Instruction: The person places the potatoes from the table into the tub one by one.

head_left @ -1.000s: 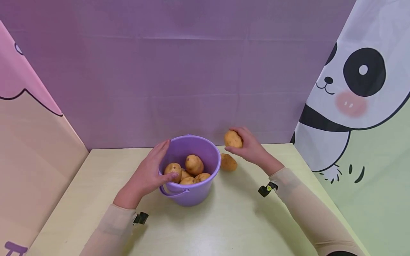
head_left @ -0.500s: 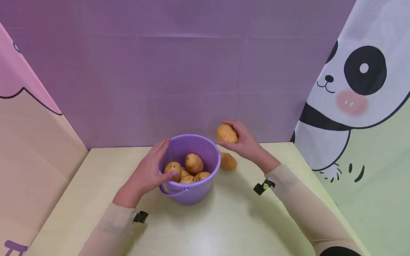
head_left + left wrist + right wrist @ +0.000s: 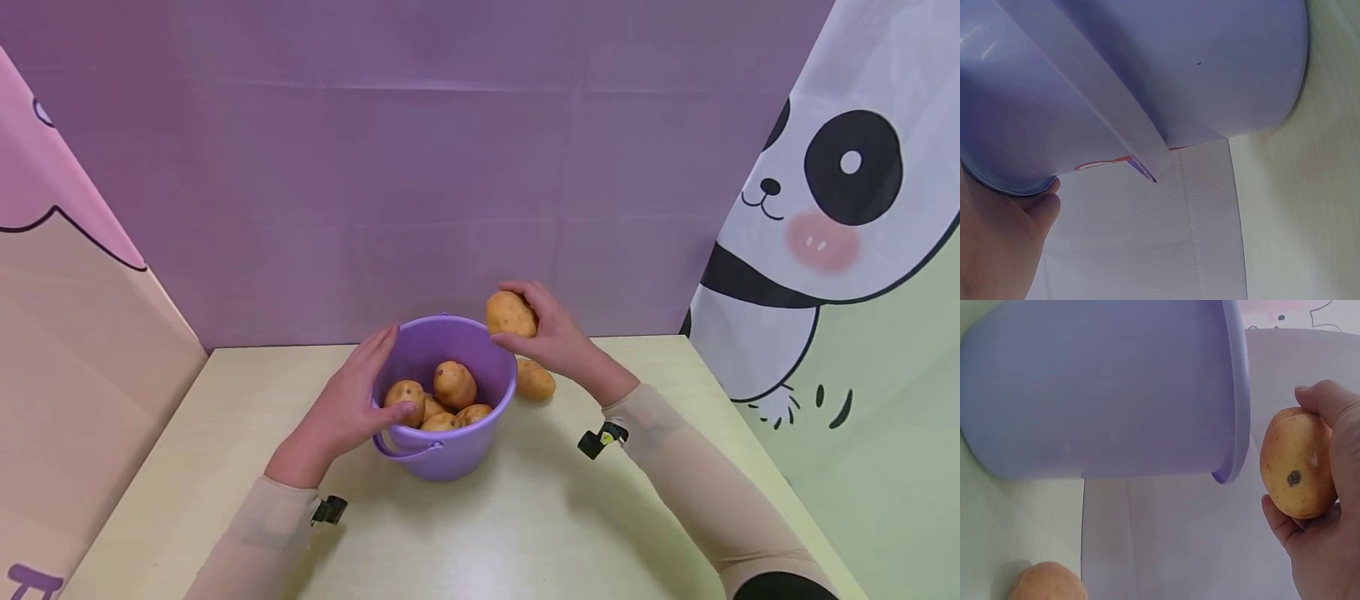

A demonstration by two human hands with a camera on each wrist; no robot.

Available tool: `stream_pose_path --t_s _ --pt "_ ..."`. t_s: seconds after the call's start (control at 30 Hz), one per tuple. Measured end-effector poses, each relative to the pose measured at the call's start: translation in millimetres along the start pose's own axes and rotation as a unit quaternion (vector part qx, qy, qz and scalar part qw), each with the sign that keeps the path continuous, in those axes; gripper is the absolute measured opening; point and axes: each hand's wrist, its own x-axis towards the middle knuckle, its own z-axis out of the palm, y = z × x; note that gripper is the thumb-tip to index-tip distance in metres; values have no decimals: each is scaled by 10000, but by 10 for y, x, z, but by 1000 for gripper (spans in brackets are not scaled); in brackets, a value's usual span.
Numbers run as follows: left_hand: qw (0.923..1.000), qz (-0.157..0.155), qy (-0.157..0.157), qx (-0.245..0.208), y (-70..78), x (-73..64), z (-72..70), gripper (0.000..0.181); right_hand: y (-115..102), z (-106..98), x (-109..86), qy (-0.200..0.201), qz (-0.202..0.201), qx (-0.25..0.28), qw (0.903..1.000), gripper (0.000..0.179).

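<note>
A purple bucket (image 3: 453, 457) stands upright on the table with several potatoes (image 3: 454, 384) inside. My left hand (image 3: 347, 412) holds the bucket's left rim, its thumb over the front edge and its fingers along the far side. Raised at the bucket's right rear rim, my right hand (image 3: 557, 337) grips a potato (image 3: 510, 314) between thumb and fingers. In the right wrist view that potato (image 3: 1297, 464) shows a dark spot and is apart from the rim. Another potato (image 3: 536, 380) lies on the table, right of the bucket.
The pale wooden table (image 3: 495, 542) ends at a purple backdrop (image 3: 450, 167) close behind the bucket. Printed panels stand on both sides, a panda panel (image 3: 847, 350) at the right. The bucket's handle (image 3: 408, 456) hangs down at its front left.
My right hand has carried its potato leftward and slightly up, from above the loose potato to the bucket's right rim. My left hand and the bucket have stayed in place.
</note>
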Motion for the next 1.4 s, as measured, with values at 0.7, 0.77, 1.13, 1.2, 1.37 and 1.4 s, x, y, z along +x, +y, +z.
stream_pose_path --t_s 0.7,0.77,1.13,1.2,1.37,1.4 --pt "10000 -26 5 15 62 -31 -13 111 -134 236 107 -513 -489 -85 9974 74" --pt "10000 -44 -3 15 65 -31 -14 111 -151 254 120 -566 -576 -98 9967 73" --pt "10000 -4 -24 -44 -11 14 -16 110 -171 362 221 -846 -699 -51 9939 71" --pt "10000 19 -29 -40 -37 29 -20 110 -162 379 241 -881 -670 -46 9938 70" --pt "9999 95 -2 -44 -88 55 -21 110 -148 404 262 -939 -616 -83 9936 71" --pt "9999 119 14 -45 -92 56 -19 110 -146 407 262 -952 -614 -89 9935 71"
